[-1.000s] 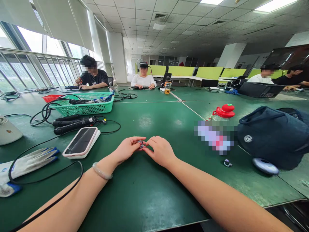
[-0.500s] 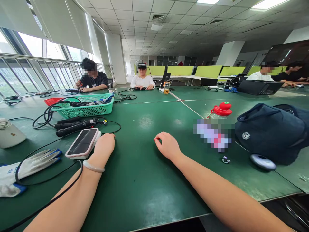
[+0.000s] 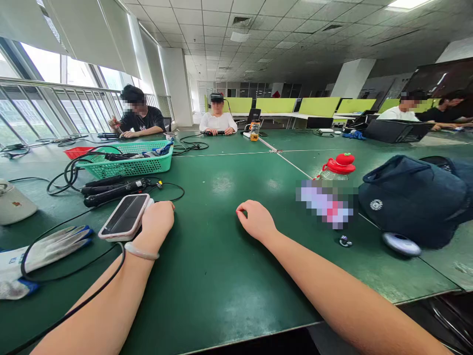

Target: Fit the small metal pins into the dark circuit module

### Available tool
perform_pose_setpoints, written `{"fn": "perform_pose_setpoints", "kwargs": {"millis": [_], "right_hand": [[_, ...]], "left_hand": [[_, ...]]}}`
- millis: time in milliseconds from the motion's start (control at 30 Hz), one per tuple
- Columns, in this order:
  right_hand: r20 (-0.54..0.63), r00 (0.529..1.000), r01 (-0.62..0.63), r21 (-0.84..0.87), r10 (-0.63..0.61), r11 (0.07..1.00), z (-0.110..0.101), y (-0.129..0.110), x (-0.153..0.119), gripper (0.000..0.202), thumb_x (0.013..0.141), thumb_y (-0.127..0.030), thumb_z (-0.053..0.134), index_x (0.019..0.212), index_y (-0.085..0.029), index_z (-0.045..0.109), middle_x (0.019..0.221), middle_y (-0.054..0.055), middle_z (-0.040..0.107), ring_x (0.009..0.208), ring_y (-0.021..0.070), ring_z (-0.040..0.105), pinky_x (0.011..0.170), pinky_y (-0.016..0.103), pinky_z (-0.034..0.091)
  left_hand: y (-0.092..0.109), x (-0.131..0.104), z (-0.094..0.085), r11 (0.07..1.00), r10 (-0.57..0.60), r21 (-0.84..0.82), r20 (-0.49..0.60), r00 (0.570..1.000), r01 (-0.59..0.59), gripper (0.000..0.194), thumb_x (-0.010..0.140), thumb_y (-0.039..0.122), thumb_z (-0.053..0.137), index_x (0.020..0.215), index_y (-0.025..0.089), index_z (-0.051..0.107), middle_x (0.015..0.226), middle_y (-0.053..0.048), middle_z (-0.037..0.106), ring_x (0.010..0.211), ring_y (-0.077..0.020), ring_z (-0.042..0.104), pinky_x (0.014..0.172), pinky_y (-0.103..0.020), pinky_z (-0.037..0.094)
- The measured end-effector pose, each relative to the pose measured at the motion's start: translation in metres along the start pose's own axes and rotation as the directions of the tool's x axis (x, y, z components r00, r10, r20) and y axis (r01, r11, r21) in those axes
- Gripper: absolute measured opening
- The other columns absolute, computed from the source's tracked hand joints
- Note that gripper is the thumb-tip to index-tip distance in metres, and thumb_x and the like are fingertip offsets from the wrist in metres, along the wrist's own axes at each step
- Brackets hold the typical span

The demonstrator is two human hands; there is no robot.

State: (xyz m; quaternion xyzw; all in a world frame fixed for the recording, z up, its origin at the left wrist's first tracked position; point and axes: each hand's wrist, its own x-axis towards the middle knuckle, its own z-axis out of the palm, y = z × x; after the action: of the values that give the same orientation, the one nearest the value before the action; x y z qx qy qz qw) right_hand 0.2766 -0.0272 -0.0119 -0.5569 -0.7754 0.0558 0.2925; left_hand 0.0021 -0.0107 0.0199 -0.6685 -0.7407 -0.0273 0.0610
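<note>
My left hand rests on the green table in a loose fist, its fingers curled under and partly hidden. A phone in a pink case lies just left of it, apparently on a white object mostly covered by the phone and hand. There is a pale bangle on my left wrist, and a black cable crosses that forearm. To the right, my right hand lies on its side, closed, thumb against the curled fingers, with nothing visible in it.
Left are a glove, black handheld devices and a green basket. Right are a red-lidded bottle, a blurred-out object, a small dark item, a navy bag and an oval case. Several people sit beyond.
The view has shifted very slightly, so things appear a little higher. Both my hands keep their pose and place. The person at the far left has raised a hand a little.
</note>
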Motion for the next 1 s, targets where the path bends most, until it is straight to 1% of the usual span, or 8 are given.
{"fn": "perform_pose_setpoints", "kwargs": {"millis": [133,300,500,567,633,733,900,1000], "right_hand": [[0.009,1.0,-0.012,0.013,0.012,1.0,0.001,0.001,0.0,0.019,0.085,-0.023,0.045,0.079,-0.02,0.063,0.087,0.003,0.063,0.088,0.0158,0.054,0.076,0.027,0.041],[0.029,0.999,-0.019,0.018,0.019,1.0,0.002,0.003,0.001,0.018,0.084,-0.023,0.046,0.079,-0.02,0.063,0.088,0.003,0.063,0.088,0.0163,0.055,0.077,0.028,0.041],[0.065,0.997,-0.037,0.024,0.035,0.999,0.001,0.003,0.002,0.018,0.084,-0.023,0.046,0.079,-0.02,0.063,0.088,0.003,0.063,0.087,0.0159,0.055,0.076,0.028,0.041],[0.069,0.997,-0.043,0.035,0.041,0.998,0.001,0.003,0.002,0.018,0.083,-0.023,0.047,0.078,-0.02,0.063,0.088,0.003,0.063,0.085,0.0155,0.055,0.075,0.028,0.041],[0.074,0.996,-0.052,0.059,0.048,0.997,0.001,0.003,0.002,0.018,0.083,-0.023,0.046,0.078,-0.02,0.063,0.087,0.003,0.063,0.082,0.015,0.055,0.073,0.028,0.041],[0.083,0.995,-0.064,0.097,0.056,0.993,0.001,0.004,0.002,0.018,0.082,-0.022,0.047,0.077,-0.02,0.063,0.085,0.003,0.062,0.078,0.0142,0.055,0.071,0.027,0.041],[0.113,0.994,-0.033,0.158,0.015,0.987,0.002,0.005,0.002,0.017,0.082,-0.023,0.049,0.076,-0.02,0.064,0.084,0.002,0.062,0.074,0.0128,0.054,0.069,0.027,0.042],[0.15,0.988,0.009,0.187,-0.037,0.982,0.005,0.004,0.002,0.012,0.08,-0.025,0.055,0.079,-0.02,0.065,0.083,0.002,0.062,0.075,0.0133,0.055,0.069,0.027,0.043]], "left_hand": [[0.002,-0.001,0.0,0.999,-0.001,0.032,0.01,1.0,0.0,0.034,0.079,0.018,0.043,0.104,0.016,0.067,0.095,-0.016,0.069,0.093,-0.0304,0.061,0.074,-0.035,0.045],[0.0,0.0,0.004,0.996,0.067,0.064,-0.076,0.995,-0.062,0.037,0.08,0.017,0.042,0.109,0.016,0.066,0.106,-0.015,0.065,0.094,-0.0293,0.06,0.075,-0.034,0.044],[0.0,0.005,0.009,0.997,0.059,0.067,-0.175,0.983,-0.047,0.033,0.083,0.022,0.04,0.102,0.011,0.063,0.097,-0.017,0.066,0.09,-0.0285,0.061,0.076,-0.034,0.044],[0.003,0.005,0.011,1.0,0.006,0.028,-0.159,0.987,-0.001,0.033,0.085,0.022,0.036,0.103,0.009,0.06,0.093,-0.018,0.066,0.089,-0.029,0.061,0.074,-0.035,0.044],[0.006,0.002,0.014,0.998,-0.055,-0.034,-0.108,0.993,0.051,0.033,0.085,0.019,0.031,0.105,0.006,0.055,0.09,-0.02,0.065,0.088,-0.0299,0.062,0.073,-0.036,0.044],[0.009,-0.002,0.019,0.99,-0.082,-0.119,-0.035,0.996,0.077,0.031,0.083,0.011,0.03,0.103,0.005,0.052,0.091,-0.021,0.063,0.093,-0.0306,0.061,0.075,-0.037,0.044],[0.019,-0.008,0.025,0.986,-0.012,-0.169,-0.01,1.0,0.01,0.026,0.08,0.008,0.032,0.096,0.008,0.052,0.099,-0.023,0.06,0.105,-0.0318,0.055,0.081,-0.039,0.043],[0.034,-0.013,0.025,0.972,0.088,-0.222,0.012,0.996,-0.083,0.021,0.08,0.008,0.033,0.092,0.013,0.051,0.099,-0.017,0.062,0.1,-0.0262,0.058,0.081,-0.035,0.044]]}}
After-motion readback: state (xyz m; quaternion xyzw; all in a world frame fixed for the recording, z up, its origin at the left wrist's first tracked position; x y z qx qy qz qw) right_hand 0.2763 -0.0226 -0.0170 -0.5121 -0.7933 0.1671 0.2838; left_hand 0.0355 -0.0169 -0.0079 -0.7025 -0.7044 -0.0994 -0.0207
